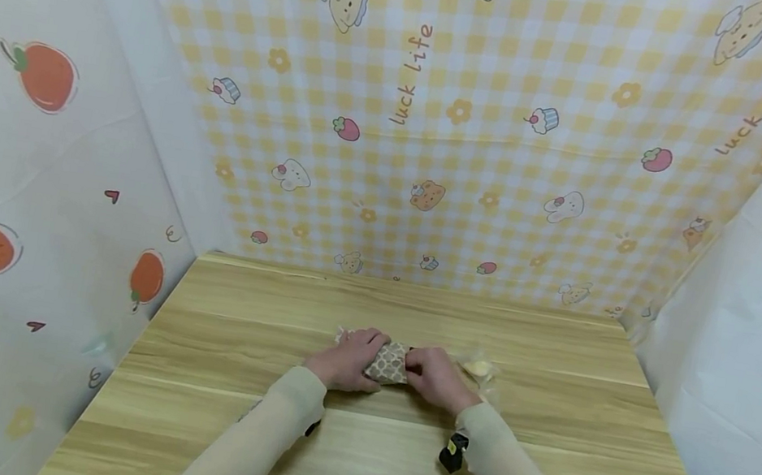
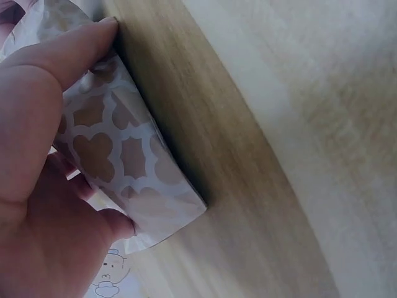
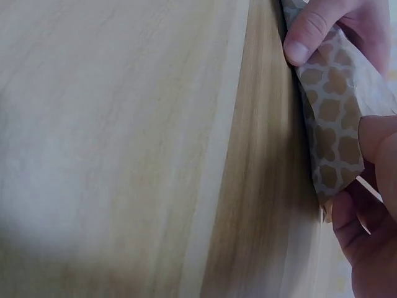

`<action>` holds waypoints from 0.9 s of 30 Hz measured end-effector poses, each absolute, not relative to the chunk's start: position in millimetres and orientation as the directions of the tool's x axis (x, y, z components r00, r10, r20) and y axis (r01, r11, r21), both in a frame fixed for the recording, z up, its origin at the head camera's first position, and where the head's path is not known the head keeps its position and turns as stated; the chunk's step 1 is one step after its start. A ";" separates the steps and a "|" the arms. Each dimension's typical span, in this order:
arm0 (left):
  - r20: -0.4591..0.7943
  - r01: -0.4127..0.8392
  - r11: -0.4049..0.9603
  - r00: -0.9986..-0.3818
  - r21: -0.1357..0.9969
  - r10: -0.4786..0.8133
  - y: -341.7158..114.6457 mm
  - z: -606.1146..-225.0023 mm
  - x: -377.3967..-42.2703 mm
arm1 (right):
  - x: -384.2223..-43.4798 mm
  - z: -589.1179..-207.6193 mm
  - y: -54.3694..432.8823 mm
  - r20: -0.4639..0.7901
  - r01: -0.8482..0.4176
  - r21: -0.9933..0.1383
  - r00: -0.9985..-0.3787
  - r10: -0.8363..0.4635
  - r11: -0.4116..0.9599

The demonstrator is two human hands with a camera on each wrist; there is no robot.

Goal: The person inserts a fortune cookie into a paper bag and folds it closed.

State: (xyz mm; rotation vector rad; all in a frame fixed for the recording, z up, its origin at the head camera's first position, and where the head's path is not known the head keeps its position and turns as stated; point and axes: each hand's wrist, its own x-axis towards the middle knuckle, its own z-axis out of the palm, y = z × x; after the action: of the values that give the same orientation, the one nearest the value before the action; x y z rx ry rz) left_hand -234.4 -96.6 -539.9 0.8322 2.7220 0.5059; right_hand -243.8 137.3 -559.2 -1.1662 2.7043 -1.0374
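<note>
A small parcel in brown paper with a white lattice pattern point(image 1: 387, 363) lies on the wooden table between the two hands. My left hand point(image 1: 349, 360) grips its left part, the thumb along the near side and the fingers over the far side. At the right end, my right hand point(image 1: 439, 379) pinches the paper between thumb and fingers. In the right wrist view, the patterned paper point(image 3: 335, 118) runs to a folded corner at the right fingertips. The left wrist view shows the parcel's other end point(image 2: 155, 211) tapering to a flattened edge. What the paper contains is hidden.
A clear plastic packet with a pale yellow piece point(image 1: 479, 369) lies just right of the right hand. A checked cartoon-print curtain point(image 1: 452, 158) hangs behind the table point(image 1: 383, 468), with white cloth point(image 1: 760, 270) along the right side.
</note>
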 end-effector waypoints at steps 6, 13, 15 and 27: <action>-0.131 0.489 0.772 -0.805 0.406 0.579 -96.1 -543.3 -233.9 | -244.6 -561.0 135.9 0.235 -0.668 -0.573 -0.688 -0.686 0.474; -0.125 0.491 0.765 -0.803 0.417 0.583 -96.0 -543.2 -234.5 | -248.1 -564.0 138.8 0.231 -0.720 -0.547 -0.621 -0.749 0.427; -0.125 0.490 0.763 -0.802 0.421 0.584 -96.0 -542.9 -234.5 | -248.8 -564.0 139.3 0.225 -0.735 -0.532 -0.602 -0.766 0.421; -0.130 0.496 0.754 -0.793 0.430 0.595 -94.7 -543.0 -235.4 | -248.5 -559.5 137.7 0.169 -0.750 -0.534 -0.546 -0.820 0.390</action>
State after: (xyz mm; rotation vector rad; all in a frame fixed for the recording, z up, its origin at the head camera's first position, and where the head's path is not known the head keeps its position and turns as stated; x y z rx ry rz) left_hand -235.4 -94.7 -543.0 0.8546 2.6939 0.5533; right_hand -248.5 137.7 -559.5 -1.4289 2.5151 -0.8669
